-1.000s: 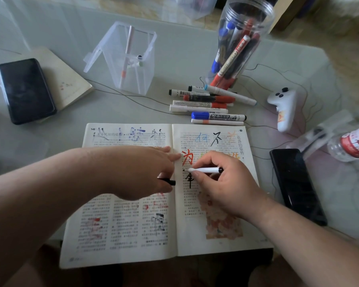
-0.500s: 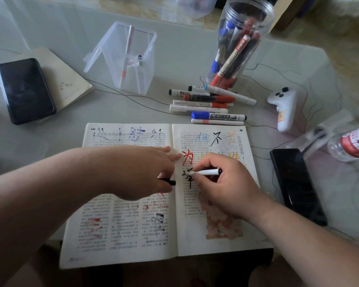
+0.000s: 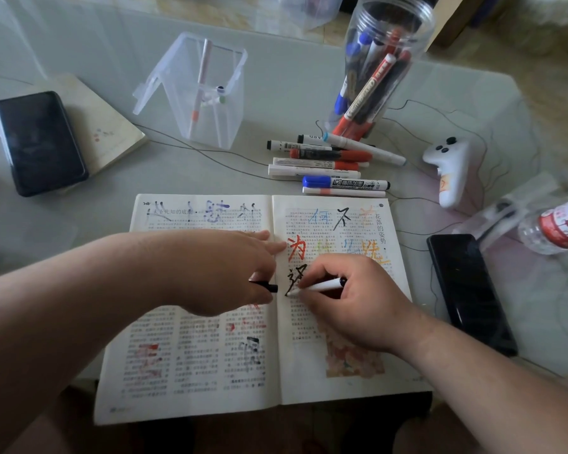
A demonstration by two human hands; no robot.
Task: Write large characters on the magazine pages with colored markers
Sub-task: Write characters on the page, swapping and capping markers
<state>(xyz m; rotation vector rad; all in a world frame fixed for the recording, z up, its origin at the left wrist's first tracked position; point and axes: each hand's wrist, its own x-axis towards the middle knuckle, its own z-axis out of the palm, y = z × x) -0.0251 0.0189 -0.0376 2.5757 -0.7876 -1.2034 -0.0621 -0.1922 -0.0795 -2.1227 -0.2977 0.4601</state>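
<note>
At frame centre the right hand (image 3: 351, 299) pinches a marker (image 3: 322, 286), its tip on the right page of the magazine (image 3: 191, 371), midway through a black character (image 3: 294, 276). The left hand (image 3: 223, 270) grips the cap (image 3: 266, 286), forefinger pressing the page. The remaining strokes probably need steady paper.

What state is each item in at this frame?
magazine: open flat, written on.
white marker: uncapped, tip on right page, gripped by right hand.
black cap: off, held in left hand.
clear box: lid flipped open.
marker jar: standing, holding markers.
left phone: screen dark.
right phone: screen dark.
</note>
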